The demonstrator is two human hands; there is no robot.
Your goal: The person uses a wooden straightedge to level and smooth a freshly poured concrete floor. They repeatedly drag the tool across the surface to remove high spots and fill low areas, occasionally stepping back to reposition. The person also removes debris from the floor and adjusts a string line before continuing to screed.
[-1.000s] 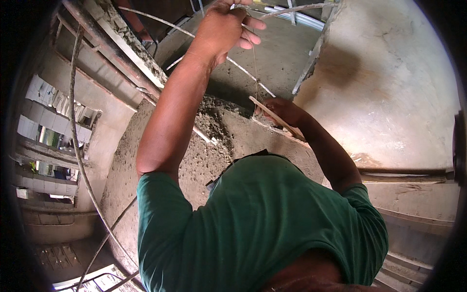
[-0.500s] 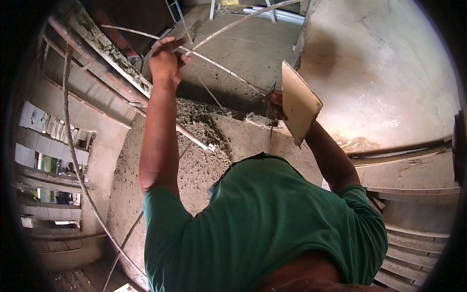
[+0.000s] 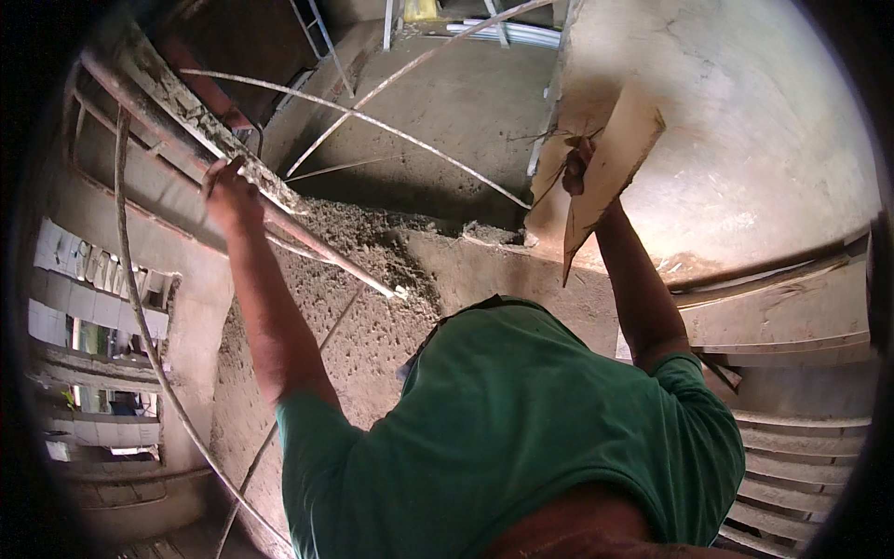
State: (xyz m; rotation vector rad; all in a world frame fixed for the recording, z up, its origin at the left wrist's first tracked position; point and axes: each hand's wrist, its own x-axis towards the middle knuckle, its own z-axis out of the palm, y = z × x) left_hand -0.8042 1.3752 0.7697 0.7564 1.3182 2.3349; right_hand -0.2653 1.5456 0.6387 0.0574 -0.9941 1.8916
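My left hand [image 3: 233, 196] is closed around a rusty scaffold pipe [image 3: 307, 239] that slopes down from the upper left. My right hand [image 3: 575, 168], at arm's length on the right, grips a thin pale board [image 3: 626, 154], tilted almost edge-on beside the plastered wall. Thin dark strands, like wires or twigs, stick out from the same fingers; their exact kind is unclear. The board's far face is hidden.
Thin crossed brace rods [image 3: 410, 130] span the space ahead. A rough cement surface [image 3: 317, 289] lies below my arms. On the right stands a smooth plastered wall [image 3: 745, 140], with stacked planks [image 3: 792, 461] lower down. A rope-like line [image 3: 140, 307] hangs at left.
My left hand has moved left and down from the crossed rods to the scaffold pipe. My right hand has shifted up and right, turning the board more edge-on.
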